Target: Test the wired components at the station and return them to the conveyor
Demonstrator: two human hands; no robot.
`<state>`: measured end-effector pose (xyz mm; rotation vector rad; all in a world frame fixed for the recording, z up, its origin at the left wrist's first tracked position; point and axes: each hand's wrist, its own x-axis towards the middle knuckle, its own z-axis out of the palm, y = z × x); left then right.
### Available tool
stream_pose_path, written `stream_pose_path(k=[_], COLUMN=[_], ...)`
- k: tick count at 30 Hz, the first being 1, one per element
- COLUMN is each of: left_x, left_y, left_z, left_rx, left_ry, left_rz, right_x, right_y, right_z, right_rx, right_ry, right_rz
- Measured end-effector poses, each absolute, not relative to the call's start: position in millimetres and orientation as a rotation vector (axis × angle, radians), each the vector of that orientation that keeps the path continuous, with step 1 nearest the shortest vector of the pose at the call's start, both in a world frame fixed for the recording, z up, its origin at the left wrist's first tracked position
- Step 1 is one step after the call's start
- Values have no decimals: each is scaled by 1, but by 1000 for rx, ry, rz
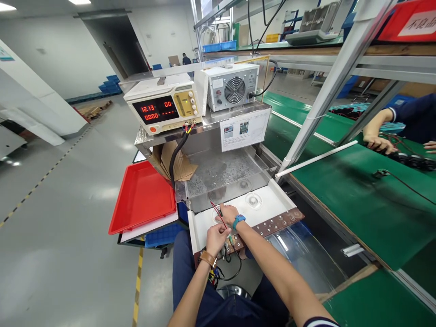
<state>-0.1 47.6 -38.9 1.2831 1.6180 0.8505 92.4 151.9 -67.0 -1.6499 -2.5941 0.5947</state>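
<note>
Head view. Seated at a small test stand; both hands close together over the near left corner of the white tray (272, 200).

Left hand (215, 238), leather strap at the wrist, closed in a pinch around thin wires (221, 219), red and black, rising up and away from the fingers. Right hand (227, 213), blue watch at the wrist, curled just beyond the left, fingertips down on the tray surface; whether clamped on the same wires or only steadying them, could not tell. Wires between the two hands, touching the left for certain. A loop of black cable (235, 272) hanging below, near the lap.

Brown strip (272, 225) studded with contacts along the near tray edge, just right of the hands. Power supply (163, 109) further off showing red digits, its leads dropping toward the tray.

Judged step: seating or probing wire ends at the tray's corner. Next move likely to call for a fine, steady touch, with wires kept from slipping out of the pinch.

Red bin (141, 195) to the left. Another person's hand (378, 143) at far right on the green bench (357, 200).
</note>
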Motion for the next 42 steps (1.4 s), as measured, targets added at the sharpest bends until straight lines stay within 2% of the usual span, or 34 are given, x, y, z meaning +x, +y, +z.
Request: stream_pose_path(k=[42], left_x=[-1], left_y=[47], left_z=[-49], left_rx=[1238], left_ry=[1601], left_rz=[897], right_x=[88], right_y=[144], right_z=[-62], right_rx=[-1593], right_ry=[-2532], right_rz=[565])
